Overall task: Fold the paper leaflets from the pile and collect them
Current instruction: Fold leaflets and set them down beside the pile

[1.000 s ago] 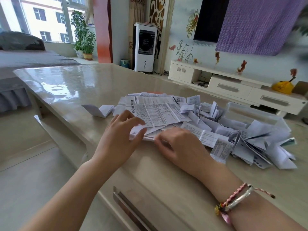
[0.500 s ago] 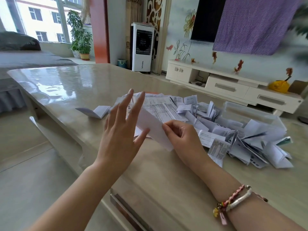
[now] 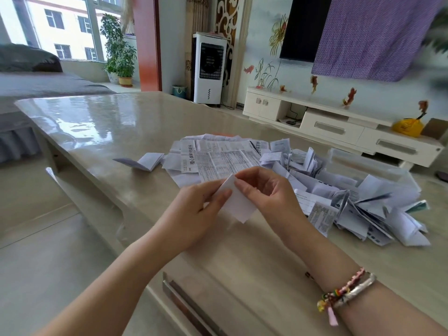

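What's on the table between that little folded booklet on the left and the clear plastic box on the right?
The head view shows the pile of leaflets spread between the folded booklet and the clear box.

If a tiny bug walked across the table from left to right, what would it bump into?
Small folded leaflet → flat open leaflets → messy pile of folded papers with a clear plastic box behind it.

Two hands (image 3: 194,209), one held leaflet (image 3: 238,202), one leaflet pile (image 3: 315,187), one clear box (image 3: 368,166), one table (image 3: 109,122), two bracelets (image 3: 349,289)
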